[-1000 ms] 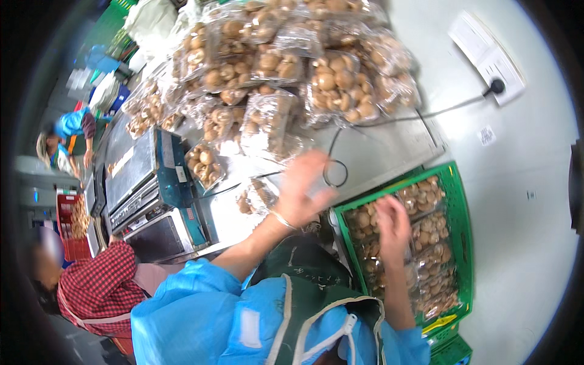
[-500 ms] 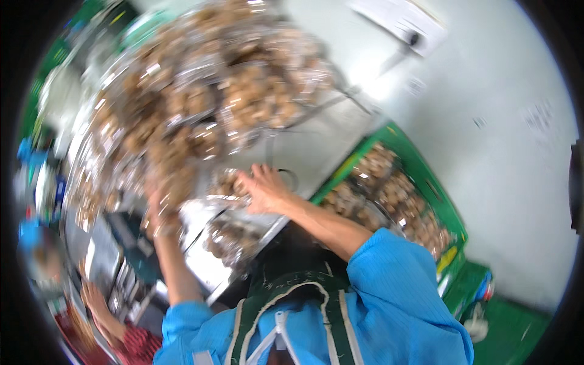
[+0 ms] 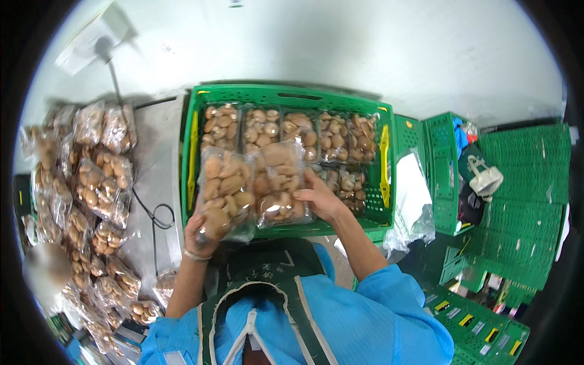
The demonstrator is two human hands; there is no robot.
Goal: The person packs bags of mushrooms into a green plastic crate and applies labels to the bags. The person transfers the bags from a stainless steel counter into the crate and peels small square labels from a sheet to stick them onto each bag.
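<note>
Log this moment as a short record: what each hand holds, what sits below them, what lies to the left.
left hand: holds a wrapped mushroom pack
right hand: holds a second wrapped pack
below the hands: green crate, a row of packs along its far side
left side: pile of wrapped packs on a grey table
right side: stacked green crates

A produce packing room: wrapped mushroom trays (image 3: 85, 182) heaped on the steel tabletop (image 3: 159, 158) left of the left hand (image 3: 204, 234), a green crate (image 3: 286, 97) ahead, stacked crates (image 3: 523, 194) far right.
</note>
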